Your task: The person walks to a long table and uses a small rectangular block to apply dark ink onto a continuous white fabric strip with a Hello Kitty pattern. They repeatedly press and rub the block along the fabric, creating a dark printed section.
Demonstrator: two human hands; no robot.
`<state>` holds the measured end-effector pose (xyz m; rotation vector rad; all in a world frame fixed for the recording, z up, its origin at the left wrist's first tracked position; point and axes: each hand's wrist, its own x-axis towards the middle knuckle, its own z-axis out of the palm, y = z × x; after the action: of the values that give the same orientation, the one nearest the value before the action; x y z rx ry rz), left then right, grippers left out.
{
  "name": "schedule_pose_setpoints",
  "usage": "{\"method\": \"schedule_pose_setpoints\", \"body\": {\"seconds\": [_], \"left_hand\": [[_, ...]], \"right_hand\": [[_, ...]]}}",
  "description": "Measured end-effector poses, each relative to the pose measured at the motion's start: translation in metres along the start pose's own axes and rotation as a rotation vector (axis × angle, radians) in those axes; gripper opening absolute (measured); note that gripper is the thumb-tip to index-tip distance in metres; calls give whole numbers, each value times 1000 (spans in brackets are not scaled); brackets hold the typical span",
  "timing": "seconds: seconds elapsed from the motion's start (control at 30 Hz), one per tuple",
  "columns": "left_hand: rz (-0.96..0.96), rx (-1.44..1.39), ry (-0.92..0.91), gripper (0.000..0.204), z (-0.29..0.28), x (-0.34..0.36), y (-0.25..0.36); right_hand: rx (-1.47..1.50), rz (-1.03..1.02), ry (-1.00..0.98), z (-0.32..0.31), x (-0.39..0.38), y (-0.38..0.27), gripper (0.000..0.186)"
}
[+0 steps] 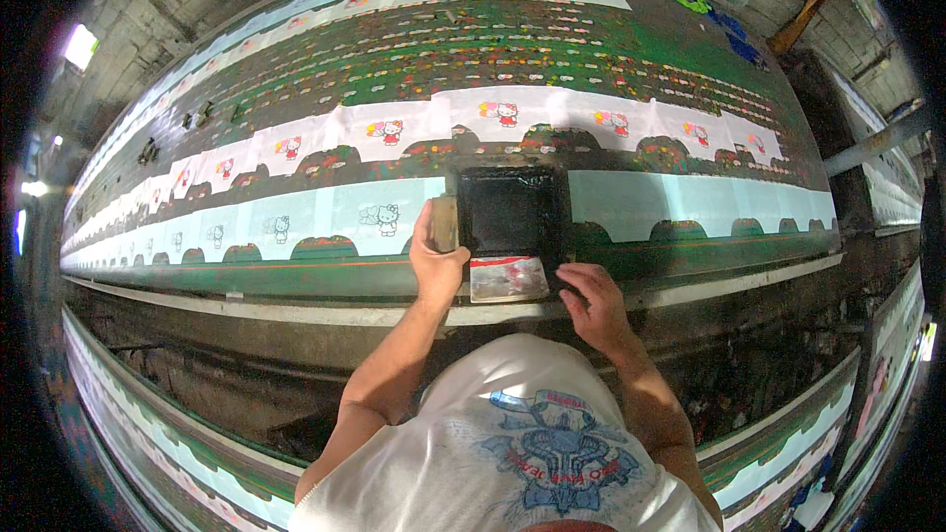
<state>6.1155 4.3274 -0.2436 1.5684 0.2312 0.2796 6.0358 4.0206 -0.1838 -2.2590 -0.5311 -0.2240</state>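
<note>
Blue cloth (325,217): one row, near edge of the green table (384,281); four black cat outlines clear left of the frame, smaller ones too tiny to count.
Pink cloth (409,118): one row behind; about eight coloured prints readable.
Left hand (437,261): clamped on the frame's left side, by a pale block (445,224).
Frame (507,212): one, dark, across the blue row. Probably stiff, fairly light, mesh fragile; slippery if ink's wet. Grip side rails, off the mesh.
Panel (507,279): one, red-smeared, at frame's near end.
Right hand (596,305): apart from left, fingers loosely bent, thumb clear, beside frame's near right corner; contact: can't tell.
</note>
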Motion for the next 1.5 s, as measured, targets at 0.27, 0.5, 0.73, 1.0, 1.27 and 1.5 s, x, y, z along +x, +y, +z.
{"method": "schedule_pose_setpoints", "body": {"seconds": [0.27,0.5,0.73,1.0,1.27,1.5], "left_hand": [[-110,-109,-43,108,1,5,8],[-101,-39,-37,107,2,4,1],[-128,-257,-78,92,-1,6,-10],[-73,-295,-174,83,-10,18,-16],[73,-188,-208,81,-21,13,-17],[137,-63,-143,82,-13,9,-26]], "right_hand": [[-234,-266,-302,23,55,-44,47],[-423,-301,-459,39,72,-34,36],[-217,-132,-562,12,150,-16,32],[-393,-28,-312,38,207,8,37],[-360,-87,-287,57,142,-3,57],[-411,-78,-318,57,67,-43,57]]}}
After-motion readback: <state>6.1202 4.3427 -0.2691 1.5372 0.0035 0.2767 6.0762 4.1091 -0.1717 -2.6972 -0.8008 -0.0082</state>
